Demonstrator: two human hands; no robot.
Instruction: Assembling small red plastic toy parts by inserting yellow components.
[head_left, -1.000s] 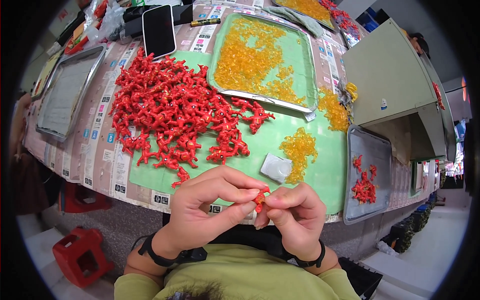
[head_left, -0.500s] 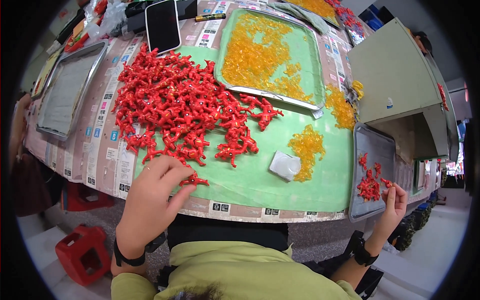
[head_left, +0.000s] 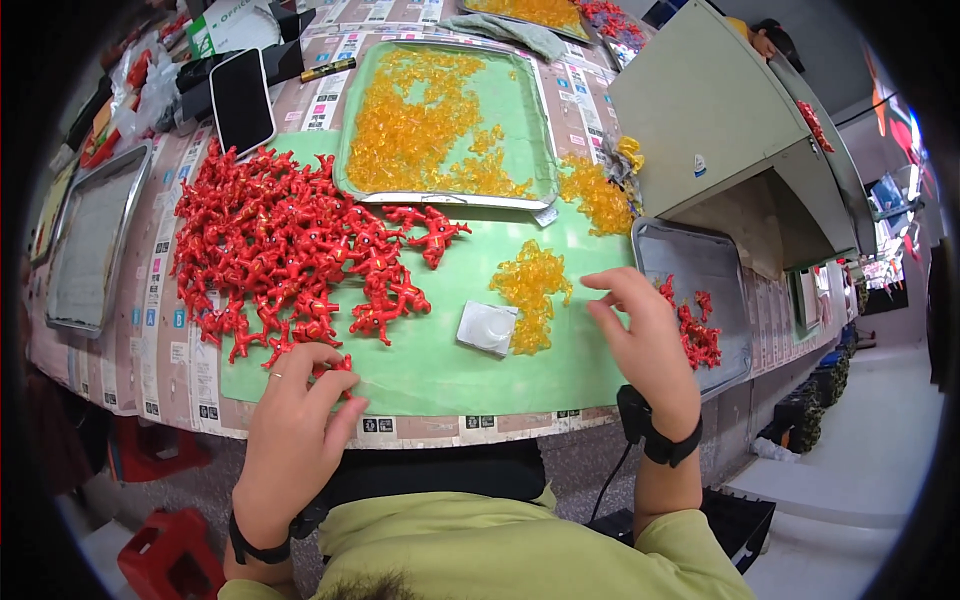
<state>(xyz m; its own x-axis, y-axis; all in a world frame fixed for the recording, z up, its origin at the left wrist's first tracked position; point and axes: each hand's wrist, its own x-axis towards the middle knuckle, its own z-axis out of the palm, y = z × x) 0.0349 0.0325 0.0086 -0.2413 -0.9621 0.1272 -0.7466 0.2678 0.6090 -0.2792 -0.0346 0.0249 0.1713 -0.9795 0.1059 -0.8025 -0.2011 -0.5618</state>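
Note:
My left hand [head_left: 300,425] pinches a small red plastic figure [head_left: 345,368] at the front of the green sheet. Beyond it spreads a big heap of matching red figures [head_left: 270,245]. My right hand [head_left: 640,335] hangs with thumb and fingers apart, holding nothing, just right of a small pile of translucent yellow pieces [head_left: 533,290]. Left of that pile, and touching it, is a small white block with a round hollow [head_left: 487,328]. A grey tray [head_left: 720,345] behind my right hand bears several red figures [head_left: 698,340].
A larger tray [head_left: 548,185] of yellow pieces stands at the back. Further yellow pieces [head_left: 597,195] lie beside a pale metal cabinet [head_left: 720,110] at the right. A phone [head_left: 243,103] lies behind the red heap; a metal tray [head_left: 98,240] sits at far left.
My right hand has left the grey tray and moved left toward the small yellow pile; the red piece in its fingers is gone. My left hand still holds its figure. The view has shifted right.

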